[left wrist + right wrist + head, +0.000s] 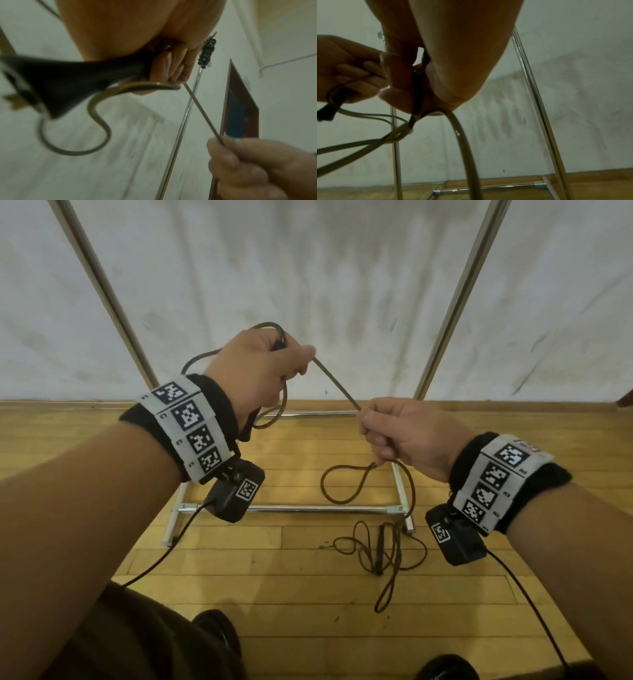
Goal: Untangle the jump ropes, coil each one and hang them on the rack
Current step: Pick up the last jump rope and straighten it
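Observation:
A dark brown jump rope [337, 386] runs taut between my two hands in front of the metal rack [455, 302]. My left hand [263, 368] grips the rope's black handle [72, 81] along with a few coiled loops [274, 409]. My right hand [394, 433] is lower and to the right, its fingers curled round the rope [418, 97]. Below it the rope hangs in a loop [339, 484] and drops to the floor. A second tangled rope [380, 549] with a black handle lies on the floor by the rack's right foot.
The rack's base bars [308, 509] lie on the wooden floor [274, 594] against a white wall [308, 268]. My shoes [219, 635] are at the bottom edge. Camera cables [161, 559] hang from both wrists.

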`<state>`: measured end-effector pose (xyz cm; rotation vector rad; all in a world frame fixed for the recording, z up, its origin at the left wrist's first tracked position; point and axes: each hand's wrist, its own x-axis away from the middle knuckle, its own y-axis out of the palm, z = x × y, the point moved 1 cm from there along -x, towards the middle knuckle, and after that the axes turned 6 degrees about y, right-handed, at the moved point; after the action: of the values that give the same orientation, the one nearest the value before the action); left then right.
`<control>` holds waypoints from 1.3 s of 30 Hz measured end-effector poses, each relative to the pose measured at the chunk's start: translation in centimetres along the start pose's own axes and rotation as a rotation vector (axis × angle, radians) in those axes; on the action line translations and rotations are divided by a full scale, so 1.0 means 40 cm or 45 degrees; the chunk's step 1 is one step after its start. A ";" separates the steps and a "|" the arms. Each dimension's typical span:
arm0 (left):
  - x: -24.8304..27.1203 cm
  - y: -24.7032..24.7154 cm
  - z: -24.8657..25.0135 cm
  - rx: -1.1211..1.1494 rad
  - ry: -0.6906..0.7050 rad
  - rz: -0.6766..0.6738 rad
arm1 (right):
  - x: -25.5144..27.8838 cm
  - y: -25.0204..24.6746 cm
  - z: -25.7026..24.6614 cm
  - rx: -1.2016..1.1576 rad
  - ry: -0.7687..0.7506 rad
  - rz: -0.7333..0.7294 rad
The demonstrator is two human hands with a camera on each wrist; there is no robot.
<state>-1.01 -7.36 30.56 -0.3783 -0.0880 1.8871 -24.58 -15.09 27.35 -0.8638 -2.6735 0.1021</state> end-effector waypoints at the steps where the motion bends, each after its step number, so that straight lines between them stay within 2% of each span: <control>1: -0.001 -0.003 0.000 0.028 -0.002 0.029 | -0.003 -0.004 0.008 0.043 -0.011 0.021; 4: -0.002 -0.011 0.000 0.075 -0.025 0.158 | -0.013 -0.033 0.040 0.212 -0.043 0.086; 6: -0.012 -0.035 0.005 0.163 -0.058 0.359 | -0.015 -0.056 0.080 0.403 0.022 0.109; 7: -0.018 -0.058 0.011 0.199 -0.075 0.466 | -0.013 -0.067 0.110 0.554 0.100 0.123; 9: -0.030 -0.118 0.016 0.053 -0.112 0.589 | -0.004 -0.089 0.184 0.951 0.303 0.132; 11: -0.033 -0.168 0.000 -0.051 -0.200 0.620 | 0.014 -0.111 0.259 1.257 0.539 0.074; 13: -0.024 -0.182 -0.029 -0.113 -0.345 0.557 | 0.030 -0.123 0.300 1.335 0.696 0.014; 15: -0.011 -0.163 -0.066 -0.305 -0.392 0.397 | 0.028 -0.127 0.292 1.272 0.682 0.084; 18: 0.000 -0.117 -0.080 -0.397 -0.297 0.232 | 0.006 -0.109 0.212 1.029 0.462 0.225; 22: 0.010 -0.014 -0.055 -0.240 -0.183 -0.146 | -0.001 -0.048 0.080 0.604 0.297 0.101; 25: 0.030 0.066 -0.054 -0.133 -0.195 -0.419 | 0.002 -0.010 0.012 0.324 0.212 0.045; 27: 0.045 0.101 -0.057 -0.163 -0.169 -0.557 | 0.005 0.001 -0.012 0.230 0.175 0.049; 29: 0.052 0.118 -0.051 -0.202 -0.101 -0.577 | 0.010 0.000 -0.024 0.178 0.165 0.040; 31: 0.050 0.123 -0.043 -0.225 -0.066 -0.526 | 0.017 -0.006 -0.032 0.139 0.160 0.026; 36: 0.048 0.130 -0.025 -0.305 -0.078 -0.514 | 0.027 -0.013 -0.044 0.105 0.067 -0.011; 39: 0.034 0.116 -0.012 -0.371 -0.016 -0.375 | 0.027 -0.015 -0.031 0.124 0.029 0.010</control>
<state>-5.46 -7.77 28.67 -0.5216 -0.4087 1.5866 -25.33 -15.01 28.95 -0.8406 -2.6204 0.2208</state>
